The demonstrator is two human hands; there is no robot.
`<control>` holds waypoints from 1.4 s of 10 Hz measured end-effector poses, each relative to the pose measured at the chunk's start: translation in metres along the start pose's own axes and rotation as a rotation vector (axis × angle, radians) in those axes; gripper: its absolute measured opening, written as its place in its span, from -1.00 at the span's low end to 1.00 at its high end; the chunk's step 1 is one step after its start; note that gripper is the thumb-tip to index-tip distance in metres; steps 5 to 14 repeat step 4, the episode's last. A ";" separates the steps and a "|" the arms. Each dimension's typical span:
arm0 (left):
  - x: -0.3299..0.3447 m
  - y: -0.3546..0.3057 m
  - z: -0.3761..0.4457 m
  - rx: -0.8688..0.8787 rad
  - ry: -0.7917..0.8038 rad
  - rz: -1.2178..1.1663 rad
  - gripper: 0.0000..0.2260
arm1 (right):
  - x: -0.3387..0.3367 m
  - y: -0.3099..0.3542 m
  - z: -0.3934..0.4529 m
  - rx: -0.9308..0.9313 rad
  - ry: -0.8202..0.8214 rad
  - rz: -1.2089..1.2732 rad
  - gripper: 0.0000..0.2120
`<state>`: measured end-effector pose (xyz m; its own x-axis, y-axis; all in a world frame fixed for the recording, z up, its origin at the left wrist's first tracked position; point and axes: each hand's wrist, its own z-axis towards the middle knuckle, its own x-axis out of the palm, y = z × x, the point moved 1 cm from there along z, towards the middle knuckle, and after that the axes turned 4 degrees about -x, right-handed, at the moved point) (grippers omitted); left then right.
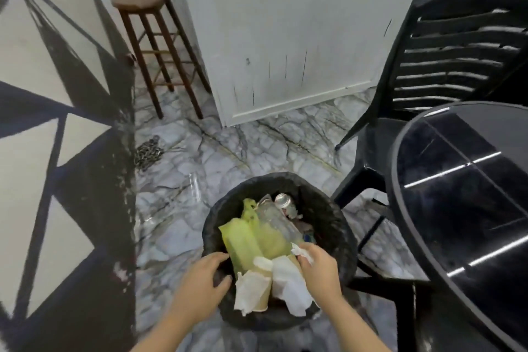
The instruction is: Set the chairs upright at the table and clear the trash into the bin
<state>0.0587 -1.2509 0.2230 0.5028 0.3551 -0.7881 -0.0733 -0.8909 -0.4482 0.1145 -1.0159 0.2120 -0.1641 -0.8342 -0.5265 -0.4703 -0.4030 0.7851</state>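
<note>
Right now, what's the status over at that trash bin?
Left hand open on bin rim. Right hand pinching white napkin over the trash. Black chair upright at table. Nothing in the way.

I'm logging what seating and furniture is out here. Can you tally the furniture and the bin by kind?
Black plastic chair: 1 whole; another dark piece at the top right corner is too cut off to name
Wooden stool: 1
Black round table: 1
Trash bin: 1
Total: 4
</note>
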 end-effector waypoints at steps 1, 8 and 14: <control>0.032 0.038 -0.021 -0.121 0.012 -0.051 -0.58 | 0.034 -0.033 -0.013 0.077 0.103 -0.064 -0.73; 0.135 0.096 -0.067 -0.294 0.086 -0.154 -0.30 | 0.087 -0.084 -0.014 0.002 0.255 -0.141 -0.53; 0.135 0.096 -0.067 -0.294 0.086 -0.154 -0.30 | 0.087 -0.084 -0.014 0.002 0.255 -0.141 -0.53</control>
